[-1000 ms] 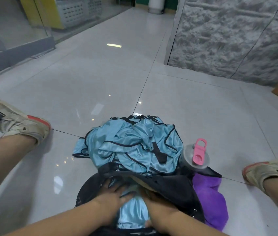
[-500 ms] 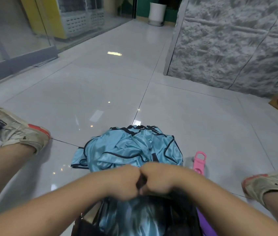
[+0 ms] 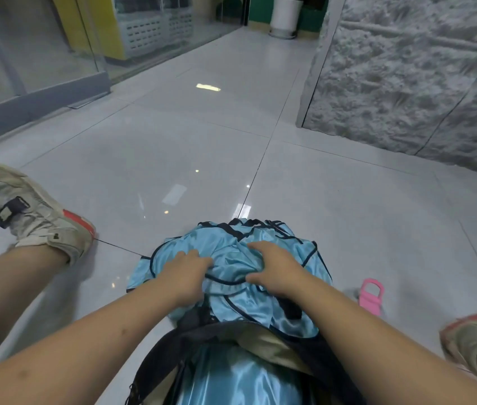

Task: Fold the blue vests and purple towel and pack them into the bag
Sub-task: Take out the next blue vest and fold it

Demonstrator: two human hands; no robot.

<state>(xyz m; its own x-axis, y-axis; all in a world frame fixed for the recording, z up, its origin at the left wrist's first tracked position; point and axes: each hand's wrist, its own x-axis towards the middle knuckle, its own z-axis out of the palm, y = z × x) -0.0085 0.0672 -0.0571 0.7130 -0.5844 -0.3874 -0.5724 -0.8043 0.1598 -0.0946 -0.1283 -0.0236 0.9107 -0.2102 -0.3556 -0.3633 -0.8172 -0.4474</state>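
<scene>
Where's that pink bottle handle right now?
In the head view the pink handle sits low on the right, on the floor between the blue vests and the right shoe.

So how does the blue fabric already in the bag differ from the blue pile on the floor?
The blue fabric in the bag lies smooth inside the black bag; the blue vest pile sits crumpled on the floor. Left hand and right hand grip only the pile. Both are shiny light blue.

Floor (image 3: 333, 206): glossy pale grey tiles, dark grout lines, ceiling-light reflections. Lying on it: heap of blue vests (image 3: 231, 249) with dark trim; open dark bag (image 3: 173, 355) nearest the camera, touching the heap; pink-capped bottle (image 3: 371, 296) just right; worn sneaker (image 3: 29, 211) left, another (image 3: 476, 337) right.
</scene>
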